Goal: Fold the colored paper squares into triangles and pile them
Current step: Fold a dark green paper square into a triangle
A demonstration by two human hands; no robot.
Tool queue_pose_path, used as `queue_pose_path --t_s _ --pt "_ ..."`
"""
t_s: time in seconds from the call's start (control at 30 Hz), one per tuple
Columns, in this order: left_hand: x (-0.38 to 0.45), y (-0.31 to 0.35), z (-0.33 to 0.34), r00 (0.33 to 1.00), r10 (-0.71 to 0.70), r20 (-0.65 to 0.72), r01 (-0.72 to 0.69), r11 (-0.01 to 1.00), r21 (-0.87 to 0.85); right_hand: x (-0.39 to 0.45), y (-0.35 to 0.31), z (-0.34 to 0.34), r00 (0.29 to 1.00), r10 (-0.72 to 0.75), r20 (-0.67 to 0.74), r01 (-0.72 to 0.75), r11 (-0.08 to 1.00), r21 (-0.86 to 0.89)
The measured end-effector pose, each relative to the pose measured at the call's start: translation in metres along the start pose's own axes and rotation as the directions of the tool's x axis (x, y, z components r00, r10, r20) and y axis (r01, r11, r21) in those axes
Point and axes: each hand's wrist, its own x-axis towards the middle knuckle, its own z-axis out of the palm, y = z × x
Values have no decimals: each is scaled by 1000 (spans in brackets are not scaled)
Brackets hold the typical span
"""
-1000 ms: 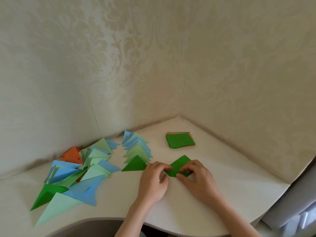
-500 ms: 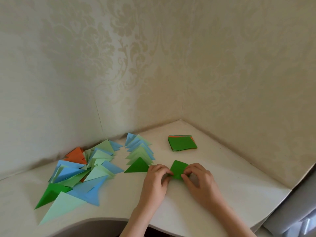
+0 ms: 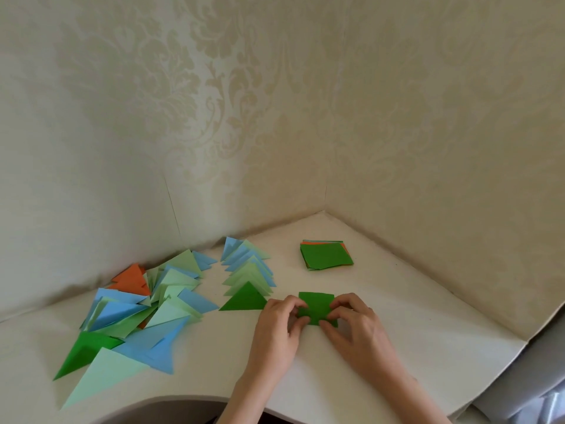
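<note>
A dark green paper piece [image 3: 316,306] lies on the white table between my hands. My left hand [image 3: 279,327] pinches its left edge and my right hand [image 3: 356,325] pinches its right edge. A stack of unfolded squares [image 3: 325,255], dark green on top with orange beneath, sits farther back. A neat row of folded triangles [image 3: 247,275], blue, pale green and one dark green at the front, lies left of my hands. A looser heap of folded triangles [image 3: 137,307] in blue, green and orange spreads at the far left.
The white table [image 3: 397,362] fits into a corner of two patterned cream walls. Its front edge curves inward near my arms, and its right edge ends beside grey furniture [image 3: 544,377].
The green piece has turned between my fingers from a diamond pose to lying squarer, and my hands have closed in on its two sides. The view shifted slightly.
</note>
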Motion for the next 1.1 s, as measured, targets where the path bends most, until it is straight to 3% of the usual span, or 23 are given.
queue_pose_path --t_s 0.4,0.77,1.1 --pt "9 2 16 997 48 -59 -36 979 199 8 -3 4 997 47 -62 -46 999 14" --pt "10 -3 12 997 -39 -64 40 999 17 10 -2 3 993 111 -32 -107 989 104" --pt "10 -4 2 998 -46 35 46 999 0 8 -5 0 994 92 -51 -85 988 129"
